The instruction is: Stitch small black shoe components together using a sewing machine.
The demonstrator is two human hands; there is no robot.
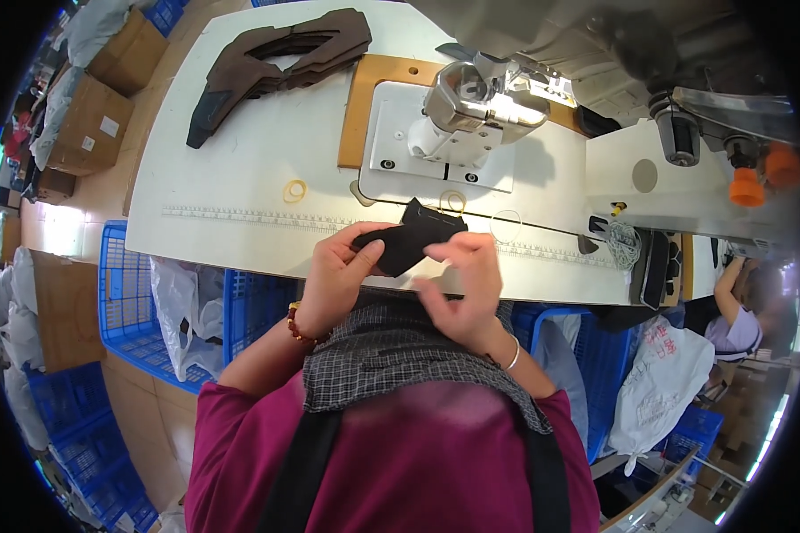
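Note:
My left hand (pixel 342 266) pinches a small black piece of fabric (pixel 404 244) between thumb and fingers, just above the front edge of the white sewing table (pixel 240 240). A row of light stitches or marks runs near the fabric's far edge. Right of it, my right hand (pixel 467 289) is slightly blurred, with thumb and fingers apart. Its fingertips are close to the fabric's right side; whether they touch it I cannot tell. Beyond both hands stands the sewing machine's metal head (pixel 471 111).
A stack of brown cut pieces (pixel 280 53) lies at the far left. Yellow rubber bands (pixel 294 191) and a printed ruler strip (pixel 267 216) are on the table. Tangled cord (pixel 624 244) sits at right. Blue crates (pixel 133 311) flank me; a person (pixel 733 324) works farther right.

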